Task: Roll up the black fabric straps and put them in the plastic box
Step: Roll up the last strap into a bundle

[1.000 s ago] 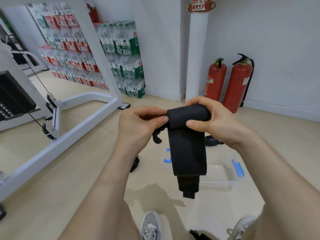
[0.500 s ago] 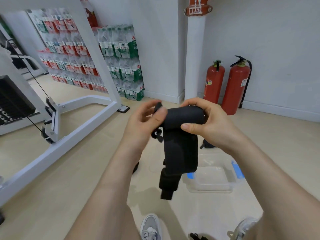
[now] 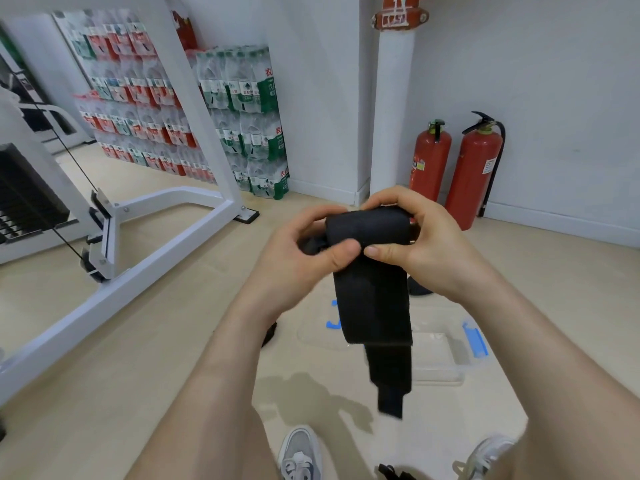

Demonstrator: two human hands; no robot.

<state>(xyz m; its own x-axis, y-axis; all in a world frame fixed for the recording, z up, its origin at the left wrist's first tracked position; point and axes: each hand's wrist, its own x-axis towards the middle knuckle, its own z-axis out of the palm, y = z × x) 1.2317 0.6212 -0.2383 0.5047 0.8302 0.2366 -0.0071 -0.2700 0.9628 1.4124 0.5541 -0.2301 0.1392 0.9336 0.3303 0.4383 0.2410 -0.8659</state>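
Our left hand [image 3: 304, 258] and right hand [image 3: 426, 247] curl round the thick rolled top of a matte black fabric strap [image 3: 370, 271], thumbs pinching its front, while its flat tail hangs over the clear, blue-latched plastic box [image 3: 446, 355] on the floor, partly hiding its inside.
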